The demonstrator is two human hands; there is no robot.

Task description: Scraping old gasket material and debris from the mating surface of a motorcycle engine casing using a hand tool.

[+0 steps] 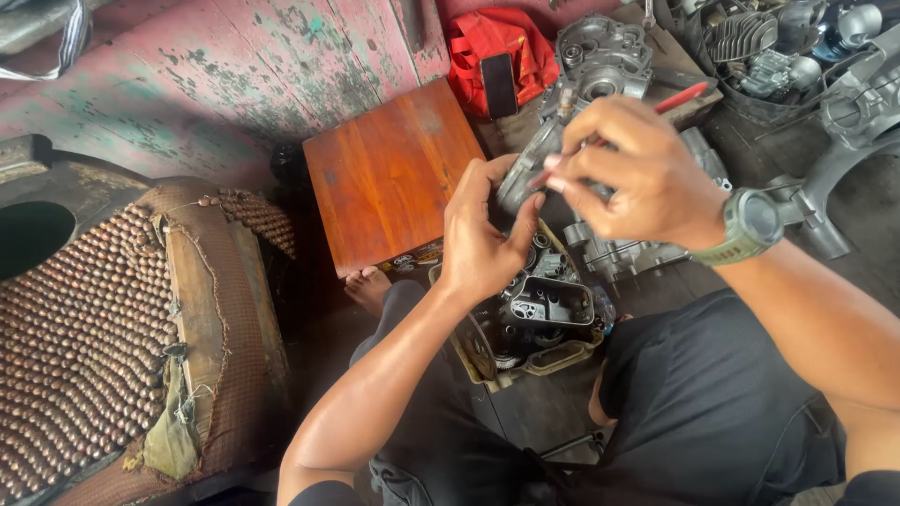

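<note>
Above the parts tray (487,370), the left hand (483,234) grips a grey engine part (527,169), steadying it while the right hand (637,173) pinches a red-handled tool (682,96) against it.

Bare left hand (483,234) raised, fingers curled, thumb toward two o'clock, right hand (630,173) above it, fingertips pinched, forearm from four o'clock

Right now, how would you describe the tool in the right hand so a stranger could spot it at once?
Start at the wooden box. To its right, the right hand with the wristwatch pinches a screwdriver. Its red handle stands out among the grey engine parts.
</note>
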